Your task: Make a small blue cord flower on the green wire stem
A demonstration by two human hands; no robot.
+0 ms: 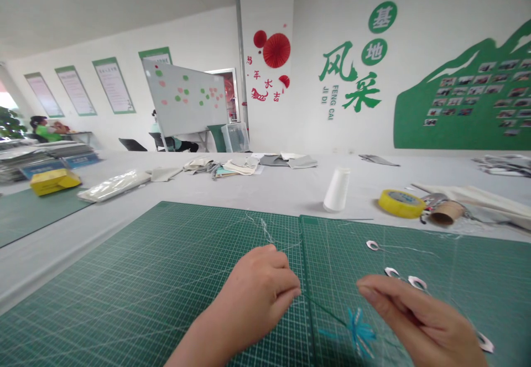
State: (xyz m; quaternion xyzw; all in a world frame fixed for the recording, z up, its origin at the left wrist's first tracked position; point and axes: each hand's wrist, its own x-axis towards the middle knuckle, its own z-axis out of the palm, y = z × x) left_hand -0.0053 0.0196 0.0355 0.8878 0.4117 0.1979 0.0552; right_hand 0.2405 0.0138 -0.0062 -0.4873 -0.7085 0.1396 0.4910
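left hand (253, 295): fingers curled shut, thin white thread (262, 227) running from them. right hand (415, 320): fingers slightly open, near small white rings (417, 282) on green cutting mat (166, 245).

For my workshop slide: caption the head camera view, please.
Left hand and right hand over a green cutting mat, with thread, small white rings and a white cone nearby.

A matt, smooth finish is seen on the green mat (166, 278), which looks like plastic. The white cone (336, 190) is smooth and faintly glossy, and a glossy sheen is shown by the yellow tape (401, 204). The tube (447, 212) is made of rough brown cardboard. A shiny, plastic-like look is given by the small loops (417, 282), and the whiteboard (185, 97) is glossy.
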